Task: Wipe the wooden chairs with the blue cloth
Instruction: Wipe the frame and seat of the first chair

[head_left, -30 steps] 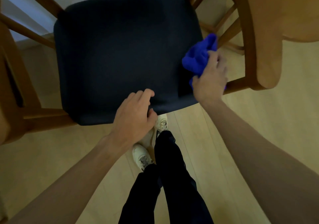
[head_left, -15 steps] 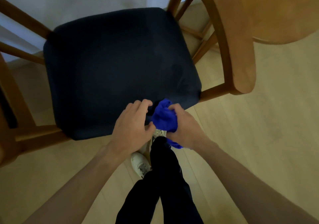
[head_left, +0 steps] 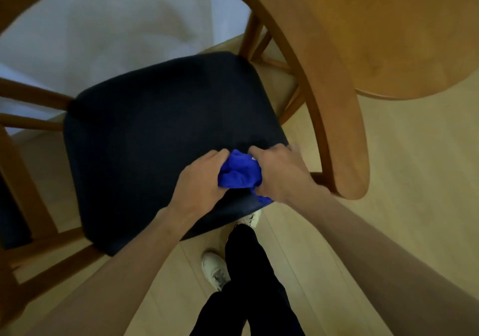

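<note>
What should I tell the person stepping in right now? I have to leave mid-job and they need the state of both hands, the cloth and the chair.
Left hand: grips the left side of the blue cloth.
Right hand: grips the cloth's right side.
The cloth is bunched between both hands, over the front right part of the dark seat cushion of the wooden chair.
Done: cannot be judged from this view; the wood shows no wipe marks.
Left: probably regrip the cloth in one hand, then wipe the curved armrest, the spindles and the rails.
</note>
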`<control>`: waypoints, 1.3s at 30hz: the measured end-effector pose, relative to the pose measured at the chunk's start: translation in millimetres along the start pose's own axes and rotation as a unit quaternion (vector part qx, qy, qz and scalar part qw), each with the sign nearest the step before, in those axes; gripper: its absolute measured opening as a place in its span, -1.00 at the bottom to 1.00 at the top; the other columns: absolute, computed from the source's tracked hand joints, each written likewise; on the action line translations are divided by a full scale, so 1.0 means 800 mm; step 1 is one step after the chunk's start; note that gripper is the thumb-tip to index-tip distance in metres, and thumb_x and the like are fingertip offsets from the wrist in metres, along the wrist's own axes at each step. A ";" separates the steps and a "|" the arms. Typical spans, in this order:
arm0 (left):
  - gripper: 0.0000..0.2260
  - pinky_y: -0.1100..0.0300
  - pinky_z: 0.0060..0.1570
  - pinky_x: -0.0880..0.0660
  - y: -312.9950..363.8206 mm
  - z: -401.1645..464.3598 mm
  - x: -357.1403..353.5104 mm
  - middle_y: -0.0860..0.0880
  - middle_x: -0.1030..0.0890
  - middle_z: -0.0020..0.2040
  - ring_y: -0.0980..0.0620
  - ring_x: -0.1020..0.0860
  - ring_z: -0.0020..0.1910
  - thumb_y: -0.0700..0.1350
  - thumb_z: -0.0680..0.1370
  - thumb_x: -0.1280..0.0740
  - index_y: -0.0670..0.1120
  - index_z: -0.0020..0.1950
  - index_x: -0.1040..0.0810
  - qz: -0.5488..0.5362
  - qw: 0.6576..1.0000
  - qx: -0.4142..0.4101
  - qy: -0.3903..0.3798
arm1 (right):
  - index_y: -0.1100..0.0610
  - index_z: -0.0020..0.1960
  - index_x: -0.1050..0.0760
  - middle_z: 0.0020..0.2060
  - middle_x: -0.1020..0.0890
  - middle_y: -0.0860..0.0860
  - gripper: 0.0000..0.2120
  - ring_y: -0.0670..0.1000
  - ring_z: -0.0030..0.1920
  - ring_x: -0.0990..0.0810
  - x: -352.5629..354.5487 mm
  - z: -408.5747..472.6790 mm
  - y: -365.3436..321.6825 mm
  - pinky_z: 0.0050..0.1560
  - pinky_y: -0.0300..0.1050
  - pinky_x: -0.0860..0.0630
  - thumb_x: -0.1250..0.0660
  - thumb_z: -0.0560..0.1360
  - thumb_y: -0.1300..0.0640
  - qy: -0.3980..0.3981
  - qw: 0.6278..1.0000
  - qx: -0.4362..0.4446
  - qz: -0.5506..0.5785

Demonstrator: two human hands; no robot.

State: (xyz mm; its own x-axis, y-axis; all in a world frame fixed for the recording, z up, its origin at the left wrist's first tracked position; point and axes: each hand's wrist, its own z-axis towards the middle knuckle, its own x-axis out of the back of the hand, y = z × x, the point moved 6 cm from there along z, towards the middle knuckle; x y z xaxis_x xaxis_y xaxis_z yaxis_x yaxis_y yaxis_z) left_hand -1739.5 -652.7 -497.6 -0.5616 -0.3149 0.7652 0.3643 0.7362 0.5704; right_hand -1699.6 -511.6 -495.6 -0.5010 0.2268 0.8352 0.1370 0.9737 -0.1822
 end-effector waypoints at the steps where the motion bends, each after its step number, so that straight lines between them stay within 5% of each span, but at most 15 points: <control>1: -0.72 0.15 -0.09 -0.52 0.000 0.009 0.003 0.05 -0.53 -0.04 0.06 -0.54 -0.12 -0.10 0.45 -0.45 -0.03 0.09 -0.45 0.007 1.000 0.014 0.020 | -0.08 0.04 -0.29 -0.17 -0.53 -0.06 -0.55 0.09 0.03 -0.54 0.008 0.006 0.000 0.14 0.10 -0.34 -0.50 0.32 0.00 0.046 0.999 -0.009 -0.024; 4: -0.72 0.14 -0.20 -0.49 0.001 0.037 0.013 0.06 -0.52 -0.09 0.06 -0.52 -0.21 -0.15 0.42 -0.46 -0.03 0.05 -0.44 0.043 0.996 0.023 0.081 | -0.02 0.28 -0.39 0.06 -0.57 0.05 -0.44 0.15 0.15 -0.53 0.026 0.019 -0.001 0.34 0.33 -0.30 -0.51 0.33 0.12 0.166 0.986 -0.025 -0.010; 7: -0.66 0.13 -0.04 -0.44 -0.006 0.061 0.019 0.00 -0.58 0.03 0.00 -0.56 -0.03 -0.20 0.41 -0.46 -0.05 0.14 -0.48 0.109 0.991 0.006 0.074 | -0.02 0.53 -0.13 0.45 -0.32 0.08 -0.18 0.15 0.49 -0.24 0.021 0.037 0.006 0.50 0.33 -0.08 -0.48 0.40 0.13 0.061 0.997 -0.034 0.021; 9: -0.55 0.09 0.19 -0.39 -0.026 0.071 0.016 -0.06 -0.55 0.25 -0.04 -0.50 0.24 -0.19 0.44 -0.43 -0.08 0.31 -0.44 0.162 0.987 0.014 0.001 | 0.02 0.60 0.10 0.59 -0.05 0.09 -0.05 0.14 0.59 0.02 0.015 0.038 0.006 0.55 0.26 0.06 -0.46 0.45 0.08 -0.027 0.999 -0.020 0.011; 11: -0.39 0.08 0.37 -0.26 -0.041 0.074 0.014 -0.08 -0.41 0.42 -0.04 -0.34 0.43 -0.12 0.43 -0.44 -0.08 0.44 -0.32 0.176 0.982 0.006 -0.072 | 0.03 0.60 0.04 0.60 0.00 0.07 -0.14 0.10 0.59 0.00 0.026 0.020 0.006 0.58 0.10 0.00 -0.42 0.50 0.04 -0.035 0.998 -0.001 0.057; 14: -0.13 -0.01 0.42 -0.19 -0.019 0.063 0.014 -0.09 -0.25 0.51 -0.09 -0.21 0.49 0.12 0.30 -0.43 -0.03 0.54 -0.16 0.156 0.983 -0.067 -0.063 | -0.03 0.42 -0.35 0.41 -0.39 -0.07 -0.50 -0.07 0.37 -0.41 0.074 -0.025 0.013 0.36 -0.12 -0.43 -0.36 0.51 0.03 0.094 0.982 0.020 0.165; 19: 0.11 -0.16 0.44 -0.13 0.020 0.089 -0.035 -0.14 0.05 0.59 -0.20 -0.05 0.54 0.38 0.27 -0.43 0.14 0.57 0.22 0.183 0.981 0.020 -0.068 | -0.02 0.25 -0.49 0.19 -0.47 -0.09 -0.65 -0.12 0.15 -0.42 0.144 -0.047 0.045 0.15 -0.28 -0.32 -0.40 0.47 0.04 0.240 0.954 -0.032 0.176; 22: 0.03 -0.26 0.44 -0.07 0.017 0.116 -0.063 -0.16 0.09 0.59 -0.26 -0.02 0.54 0.25 0.40 -0.44 0.18 0.51 0.33 0.218 0.968 0.036 -0.117 | 0.01 0.27 -0.50 0.21 -0.46 -0.02 -0.61 -0.05 0.16 -0.39 0.172 -0.016 0.055 0.11 -0.22 -0.34 -0.45 0.46 0.08 0.283 0.942 -0.067 0.166; 26: -0.38 -0.18 0.20 -0.42 0.017 0.136 -0.056 -0.13 -0.42 0.37 -0.18 -0.50 0.18 -0.06 0.50 -0.39 0.05 0.38 -0.03 0.258 0.960 -0.052 -0.095 | 0.07 0.31 -0.49 0.30 -0.46 0.05 -0.60 0.04 0.31 -0.40 0.193 0.042 0.032 0.26 -0.05 -0.40 -0.41 0.48 0.09 0.292 0.946 -0.027 0.135; 28: -0.50 -0.09 0.00 -0.50 0.010 0.159 -0.028 -0.12 -0.49 0.26 -0.15 -0.54 0.01 -0.12 0.51 -0.35 0.02 0.33 -0.14 0.257 0.963 -0.055 -0.054 | 0.05 0.32 -0.48 0.35 -0.43 0.05 -0.58 0.06 0.39 -0.36 0.198 0.067 0.023 0.35 0.02 -0.35 -0.39 0.48 0.10 0.280 0.954 -0.025 0.104; 33: -0.45 -0.09 0.03 -0.48 -0.025 0.238 0.055 -0.20 -0.35 0.37 -0.22 -0.49 0.16 -0.07 0.53 -0.34 0.03 0.49 -0.22 0.294 0.955 0.017 0.019 | 0.06 0.31 -0.47 0.33 -0.44 0.05 -0.59 0.06 0.38 -0.37 0.214 0.100 0.029 0.40 0.07 -0.34 -0.40 0.48 0.14 0.293 0.950 -0.023 0.110; 39: -0.46 -0.21 0.24 -0.36 -0.055 0.314 0.075 -0.18 -0.35 0.39 -0.24 -0.41 0.28 -0.06 0.52 -0.37 0.01 0.47 -0.27 0.248 0.966 0.068 0.037 | 0.09 0.29 -0.50 0.30 -0.44 0.06 -0.65 0.04 0.32 -0.36 0.217 0.114 0.047 0.32 -0.12 -0.33 -0.32 0.52 0.24 0.315 0.942 -0.011 0.115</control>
State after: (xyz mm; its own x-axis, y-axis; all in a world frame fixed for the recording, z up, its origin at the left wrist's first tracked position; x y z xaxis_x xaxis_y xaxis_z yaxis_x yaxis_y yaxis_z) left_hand -1975.9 -553.9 -551.8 -0.2863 0.0581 0.9564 0.4703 0.8781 0.0875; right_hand -1859.4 -433.5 -405.1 0.1499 0.3659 0.9185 0.2015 0.8982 -0.3907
